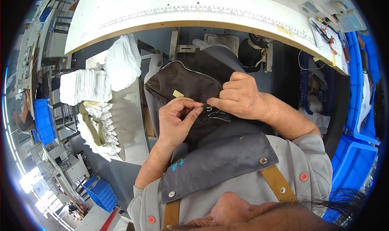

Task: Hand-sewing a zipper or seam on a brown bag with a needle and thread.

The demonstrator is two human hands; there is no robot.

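A dark brown cloth piece with a zipper (184, 79) lies across my lap; whether it is a garment or a bag I cannot tell. Its metal-toothed zipper (193, 70) curves along the far edge toward my right hand. My left hand (178, 119) pinches the cloth between thumb and forefinger. Close beside it, my right hand (240, 96) is closed on the same cloth, fingers curled. Between and just below the fingertips hangs a loose zipper end (219, 117) with a small silvery piece. A pale yellow tag (177, 94) sits on the cloth near my left hand.
A white table (133, 28) with a printed ruler edge spans the far side. On a low metal stand (131, 121) at left rest folded white cloth stacks (86, 87) and an olive strip (93, 127). Blue bins (350, 158) stand at right; a blue crate (101, 193) is at lower left.
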